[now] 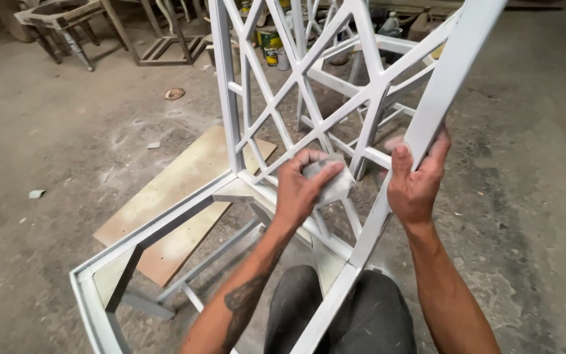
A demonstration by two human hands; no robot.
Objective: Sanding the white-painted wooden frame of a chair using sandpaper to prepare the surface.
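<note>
Dusty concrete floor lay below; left hand clamped grey sanding pad, right hand gripped white-primed lattice chair frame

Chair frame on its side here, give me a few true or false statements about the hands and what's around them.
1. The left hand presses a folded grey pad against the chair frame's lattice. True.
2. The right hand hangs free. False: its grip is around a white rail of the frame.
3. A wooden board lies on the floor under the frame. True.
4. The frame is bare dark wood. False: it is white.
5. Paint cans stand behind the frame. True.
</note>
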